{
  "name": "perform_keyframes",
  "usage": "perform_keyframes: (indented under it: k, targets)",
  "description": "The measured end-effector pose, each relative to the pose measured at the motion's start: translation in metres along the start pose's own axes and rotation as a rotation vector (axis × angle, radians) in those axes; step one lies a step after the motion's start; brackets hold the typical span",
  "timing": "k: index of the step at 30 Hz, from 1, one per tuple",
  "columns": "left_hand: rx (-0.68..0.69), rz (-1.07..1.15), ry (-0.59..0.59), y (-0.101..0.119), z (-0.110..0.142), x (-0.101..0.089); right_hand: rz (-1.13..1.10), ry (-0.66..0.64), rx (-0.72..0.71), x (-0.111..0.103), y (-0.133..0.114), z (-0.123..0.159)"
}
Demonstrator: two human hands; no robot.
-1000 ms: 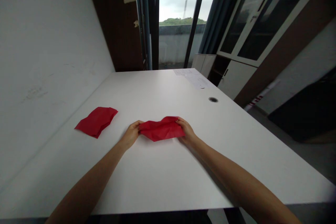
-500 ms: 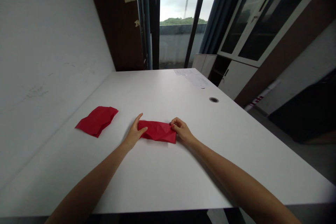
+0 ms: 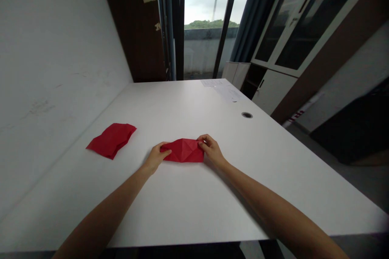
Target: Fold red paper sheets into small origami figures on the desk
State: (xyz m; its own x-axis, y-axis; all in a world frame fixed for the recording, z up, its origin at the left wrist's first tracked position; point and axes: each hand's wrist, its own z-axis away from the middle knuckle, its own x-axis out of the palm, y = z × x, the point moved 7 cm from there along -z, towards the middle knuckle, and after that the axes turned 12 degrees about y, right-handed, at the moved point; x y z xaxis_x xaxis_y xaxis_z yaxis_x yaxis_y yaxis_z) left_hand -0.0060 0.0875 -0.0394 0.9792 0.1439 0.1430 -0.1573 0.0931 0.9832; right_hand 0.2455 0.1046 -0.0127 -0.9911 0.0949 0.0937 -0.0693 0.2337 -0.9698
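A creased red sheet of paper (image 3: 182, 151), folded into a long strip, is held between my two hands over the middle of the table. My left hand (image 3: 157, 156) grips its left end, thumb on the near face and fingers behind. At the right end, my right hand (image 3: 211, 149) pinches the upper corner between thumb and fingers. The paper bulges slightly along a crease near its centre. Off to the left lies a second red folded paper (image 3: 112, 141), which neither hand touches.
The white table (image 3: 179, 206) runs back toward a window (image 3: 209, 40). Thin white sheets (image 3: 223, 90) lie at its far right, with a round cable hole (image 3: 247, 115) closer. A wall (image 3: 60, 68) borders the left side; cabinets (image 3: 275, 89) stand beyond the right.
My left fingers have curled from raised to closed around the paper's left end. The strip has straightened and its middle has risen into a crease. My right hand has barely moved.
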Motion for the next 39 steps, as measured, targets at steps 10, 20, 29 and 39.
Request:
perform_keyframes:
  k: [10,20,29,39]
  targets:
    - [0.281,-0.155,0.129,0.031,0.007,-0.004,-0.282,0.063,0.478,0.009,0.025,0.013]
    - [0.427,-0.195,-0.071,0.046,0.031,0.019,-0.367,-0.069,0.510,0.024,0.028,0.020]
    - [0.283,-0.128,-0.206,0.030,0.022,0.022,-0.410,-0.006,0.459,0.018,0.021,0.015]
    - [0.163,-0.192,-0.398,0.013,0.035,0.043,-0.378,-0.087,0.404,0.027,0.018,0.020]
